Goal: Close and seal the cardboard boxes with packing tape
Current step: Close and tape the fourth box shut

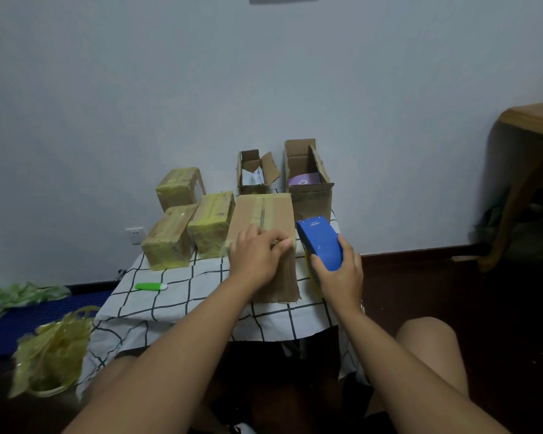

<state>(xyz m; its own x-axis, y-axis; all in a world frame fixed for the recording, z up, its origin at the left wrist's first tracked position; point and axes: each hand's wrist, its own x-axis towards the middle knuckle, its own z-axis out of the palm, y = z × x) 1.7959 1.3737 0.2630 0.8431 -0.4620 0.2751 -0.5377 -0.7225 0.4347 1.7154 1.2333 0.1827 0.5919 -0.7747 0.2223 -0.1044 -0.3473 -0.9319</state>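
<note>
From the head camera, a small table [182, 305] draped in a white cloth with a black grid stands against a pale grey wall, with a white socket [135, 235] low on that wall and dark flooring to the right. A wooden table [527, 126] cuts in at the far right edge. On the floor at left lie a blue mat [44, 311], a crumpled heap of yellowish used tape [52, 352] and some green plastic [22, 296].

On the cloth, 3 sealed boxes [182, 227] wrapped in yellowish tape crowd the left side, and a green cutter [151, 286] lies in front of them. At the back, 2 open boxes [308, 177] stand with flaps up, the right 1 showing something purple inside.

The closed brown box [264, 214] sits in the middle, tape along its top seam. The left hand [257, 258] lies over its near edge, fingers curled, thumb pressing at the corner. Just beside it, the right hand [339, 274] grips a blue tape dispenser [320, 242], a yellowish roll showing beneath. White lettering on the dispenser's top is too small to read
</note>
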